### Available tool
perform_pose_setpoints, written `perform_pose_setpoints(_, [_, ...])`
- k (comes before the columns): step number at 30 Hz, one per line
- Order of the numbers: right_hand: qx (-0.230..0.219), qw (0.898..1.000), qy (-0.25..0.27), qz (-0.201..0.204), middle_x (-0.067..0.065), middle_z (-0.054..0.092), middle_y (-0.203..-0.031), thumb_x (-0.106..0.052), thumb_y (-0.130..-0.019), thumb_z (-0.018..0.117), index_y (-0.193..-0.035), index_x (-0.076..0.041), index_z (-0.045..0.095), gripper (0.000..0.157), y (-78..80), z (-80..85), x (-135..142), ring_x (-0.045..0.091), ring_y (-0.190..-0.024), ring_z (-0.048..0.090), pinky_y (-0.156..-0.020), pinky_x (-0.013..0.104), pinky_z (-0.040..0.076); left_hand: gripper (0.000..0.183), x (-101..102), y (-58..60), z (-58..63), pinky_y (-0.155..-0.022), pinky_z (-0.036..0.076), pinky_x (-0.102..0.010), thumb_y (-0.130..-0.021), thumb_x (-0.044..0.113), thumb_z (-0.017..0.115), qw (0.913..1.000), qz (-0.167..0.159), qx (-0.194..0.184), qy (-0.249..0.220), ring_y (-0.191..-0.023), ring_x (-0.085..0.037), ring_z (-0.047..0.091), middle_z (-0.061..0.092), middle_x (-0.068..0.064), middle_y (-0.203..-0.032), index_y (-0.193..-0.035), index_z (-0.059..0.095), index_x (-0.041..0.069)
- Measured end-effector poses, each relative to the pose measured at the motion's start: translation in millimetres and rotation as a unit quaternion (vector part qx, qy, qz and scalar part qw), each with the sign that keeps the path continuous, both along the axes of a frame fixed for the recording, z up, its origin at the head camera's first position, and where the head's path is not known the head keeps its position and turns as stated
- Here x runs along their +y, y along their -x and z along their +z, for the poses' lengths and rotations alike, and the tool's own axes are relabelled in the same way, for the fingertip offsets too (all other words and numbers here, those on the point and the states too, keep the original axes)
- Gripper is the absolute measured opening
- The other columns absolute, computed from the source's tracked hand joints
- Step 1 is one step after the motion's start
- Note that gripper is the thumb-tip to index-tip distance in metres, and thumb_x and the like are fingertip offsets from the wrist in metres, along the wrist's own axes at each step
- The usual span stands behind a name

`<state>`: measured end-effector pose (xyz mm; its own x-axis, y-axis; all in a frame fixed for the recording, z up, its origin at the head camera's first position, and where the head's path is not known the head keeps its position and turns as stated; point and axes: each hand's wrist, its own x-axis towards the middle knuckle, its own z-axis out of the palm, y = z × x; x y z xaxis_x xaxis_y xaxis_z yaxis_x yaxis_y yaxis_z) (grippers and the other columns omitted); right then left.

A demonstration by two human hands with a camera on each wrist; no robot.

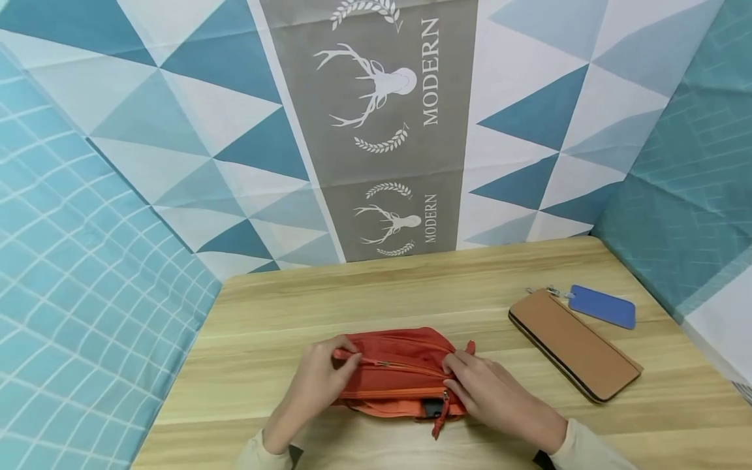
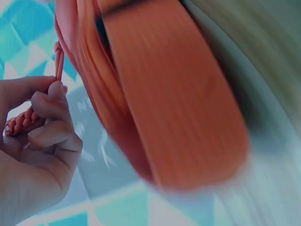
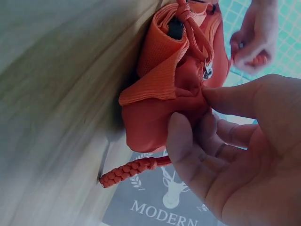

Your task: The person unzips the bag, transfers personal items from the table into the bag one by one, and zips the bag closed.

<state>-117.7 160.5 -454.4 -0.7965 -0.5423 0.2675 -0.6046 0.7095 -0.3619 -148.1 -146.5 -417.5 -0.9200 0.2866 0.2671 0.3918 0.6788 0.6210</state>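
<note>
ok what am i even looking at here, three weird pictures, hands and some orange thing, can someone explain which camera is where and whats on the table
There is no machine here: a person works with two bare hands and wears three cameras. The wide picture comes from a camera on the head, looking down at a light wooden table. The two close, blurry pictures come from cameras on each wrist.

In the middle lies an orange fabric zip pouch. The left hand pinches a braided orange zip pull cord at the pouch's left end. The right hand pinches the fabric at the right end. A second braided cord hangs loose from the pouch.

To the right lie a flat tan leather wallet and a small blue card-shaped tag.
</note>
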Motion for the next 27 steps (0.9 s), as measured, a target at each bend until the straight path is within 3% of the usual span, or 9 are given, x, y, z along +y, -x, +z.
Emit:
perform_pose_setpoints(6, [0.029,0.999,-0.032,-0.027,-0.002,0.061,-0.092,-0.016,-0.092,0.071,-0.103,-0.010,0.065,0.014,5.5,0.1,8.3,0.009,-0.072,0.059,-0.056,0.025,0.048,0.016,-58.1,-4.1,-7.0,-0.055,0.046,-0.022,-0.083,0.005,0.079,0.9937,0.108,-0.013,0.028,-0.058,-0.003,0.053,0.064,0.010,-0.069,-0.078,0.070,0.018])
perform_pose_setpoints(9, [0.061,0.997,-0.039,-0.040,-0.002,0.061,-0.090,-0.015,-0.089,0.075,-0.101,-0.011,0.065,0.015,9.5,-0.8,10.8,0.011,-0.074,0.060,-0.056,0.025,0.048,0.019,-75.3,-8.4,-13.3,-0.054,0.046,-0.021,-0.081,0.004,0.081,0.9926,0.115,-0.014,0.038,-0.057,-0.003,0.053,0.063,0.011,-0.066,-0.075,0.070,0.018])
perform_pose_setpoints(11, [0.081,0.995,-0.042,-0.045,-0.002,0.062,-0.088,-0.015,-0.087,0.077,-0.100,-0.011,0.066,0.017,12.0,-0.8,10.4,0.012,-0.073,0.060,-0.055,0.024,0.047,0.019,-79.8,-11.6,-15.4,-0.056,0.048,-0.022,-0.080,0.005,0.082,0.9938,0.095,-0.006,0.057,-0.060,-0.003,0.056,0.064,0.011,-0.068,-0.075,0.070,0.019])
perform_pose_setpoints(13, [0.098,0.992,-0.052,-0.052,0.000,0.062,-0.088,-0.015,-0.086,0.078,-0.101,-0.011,0.067,0.019,13.4,0.6,9.6,0.014,-0.073,0.060,-0.054,0.024,0.047,0.018,-79.9,-13.5,-15.3,-0.064,0.052,-0.027,-0.077,0.008,0.085,0.9927,0.066,0.029,0.096,-0.070,-0.007,0.060,0.068,0.009,-0.076,-0.079,0.071,0.018])
perform_pose_setpoints(16, [0.112,0.990,-0.063,-0.054,0.003,0.063,-0.088,-0.014,-0.084,0.080,-0.104,-0.009,0.068,0.024,11.4,5.8,6.7,0.017,-0.074,0.060,-0.055,0.026,0.048,0.028,-75.5,-16.7,-11.2,-0.080,0.053,-0.040,-0.069,0.008,0.089,0.9801,0.022,0.097,0.172,-0.090,-0.019,0.063,0.071,0.002,-0.093,-0.091,0.072,0.015])
perform_pose_setpoints(19, [0.129,0.990,-0.052,-0.028,0.002,0.062,-0.091,-0.012,-0.083,0.079,-0.107,-0.008,0.068,0.027,5.3,10.8,-1.0,0.016,-0.078,0.060,-0.061,0.030,0.052,0.038,-64.4,-21.0,-5.1,-0.085,0.050,-0.049,-0.069,0.005,0.086,0.9679,-0.031,0.132,0.212,-0.102,-0.028,0.060,0.068,-0.006,-0.105,-0.103,0.070,0.010])
perform_pose_setpoints(23, [0.163,0.985,-0.027,0.044,0.000,0.061,-0.101,-0.014,-0.085,0.077,-0.111,-0.009,0.068,0.028,-3.1,16.1,-19.1,0.015,-0.090,0.057,-0.076,0.032,0.053,0.027,-35.2,-18.5,0.3,-0.083,0.053,-0.044,-0.081,0.008,0.079,0.9602,-0.098,0.155,0.211,-0.098,-0.022,0.063,0.067,-0.004,-0.103,-0.106,0.070,0.009])
perform_pose_setpoints(27, [0.167,0.980,-0.047,0.101,0.002,0.061,-0.117,-0.019,-0.090,0.071,-0.119,-0.010,0.066,0.030,-8.7,20.5,-41.7,0.018,-0.109,0.056,-0.092,0.036,0.050,0.014,-2.8,-4.2,-0.1,-0.075,0.054,-0.036,-0.090,0.017,0.073,0.9432,-0.138,0.187,0.237,-0.085,-0.016,0.063,0.064,0.000,-0.094,-0.102,0.069,0.011])
